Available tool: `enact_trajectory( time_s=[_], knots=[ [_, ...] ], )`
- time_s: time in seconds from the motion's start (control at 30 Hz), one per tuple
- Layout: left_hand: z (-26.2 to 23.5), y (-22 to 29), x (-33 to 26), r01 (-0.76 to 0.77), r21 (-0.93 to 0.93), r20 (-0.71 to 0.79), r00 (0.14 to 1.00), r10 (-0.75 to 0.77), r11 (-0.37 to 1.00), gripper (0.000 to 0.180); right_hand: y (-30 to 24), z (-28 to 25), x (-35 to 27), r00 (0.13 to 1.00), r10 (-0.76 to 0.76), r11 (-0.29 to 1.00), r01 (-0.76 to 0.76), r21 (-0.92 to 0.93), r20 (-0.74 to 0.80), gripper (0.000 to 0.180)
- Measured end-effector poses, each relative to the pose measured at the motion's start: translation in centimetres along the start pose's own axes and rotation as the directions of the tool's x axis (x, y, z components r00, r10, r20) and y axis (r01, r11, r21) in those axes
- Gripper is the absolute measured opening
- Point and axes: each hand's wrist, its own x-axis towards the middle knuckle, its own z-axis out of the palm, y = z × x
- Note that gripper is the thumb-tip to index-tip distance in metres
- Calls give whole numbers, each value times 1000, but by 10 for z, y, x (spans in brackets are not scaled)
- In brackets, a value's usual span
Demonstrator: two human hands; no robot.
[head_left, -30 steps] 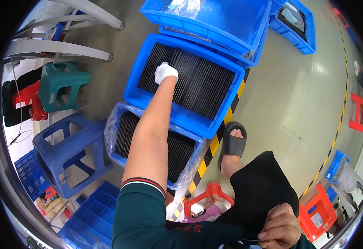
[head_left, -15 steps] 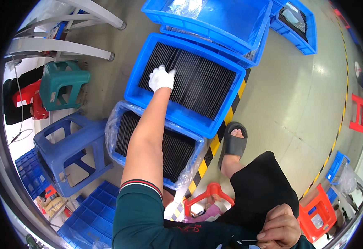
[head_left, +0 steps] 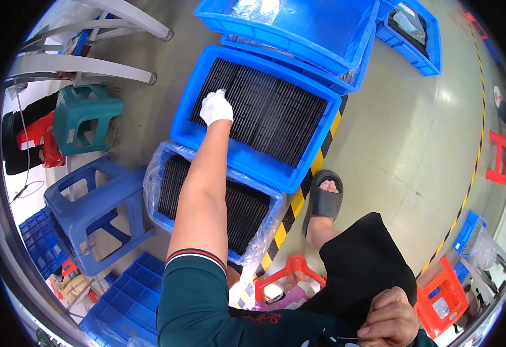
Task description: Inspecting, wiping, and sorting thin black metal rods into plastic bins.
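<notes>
The gloved left hand (head_left: 216,107) rests with its fingers together on the black ribbed trays (head_left: 261,113) in the blue crate (head_left: 247,162), at their left end. The ribs run away from the hand, rightward. The right hand (head_left: 389,315) (bare, far nearer the body) is clenched at the lap.

Right hand (head_left: 390,318) half cut off by bottom edge; lower crate (head_left: 166,191) partly hidden under forearm, contents blurry.
</notes>
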Motion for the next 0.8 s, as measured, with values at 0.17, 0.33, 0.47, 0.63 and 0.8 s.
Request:
enact_trajectory(
  time_s=[0.17, 0.33, 0.47, 0.63, 0.8],
  knots=[
    [-9, 19, -9, 26, -12, -53, 998, -27, 1000, 31, 0, 0, -1, 1000, 7, 1000, -7, -11, -2, 24],
    [5, -4, -1, -44, 0, -45, 998, 44, 999, 29, -1, 1, 2, 1000, 26, 1000, -26, -7, 12, 23],
    [6, -7, 5, -13, -26, -47, 999, 11, 1000, 30, 0, 2, 2, 1000, 23, 1000, -23, -10, 7, 23],
    [6, 9, 0, 29, -15, -42, 999, -29, 999, 26, -3, 3, 3, 999, 33, 999, -33, -20, 10, 23],
    [5, -4, -4, 29, -115, 54, 998, -23, 993, 31, -5, 7, 2, 1000, 16, 1000, -16, 8, 22, 22]
  ],
)
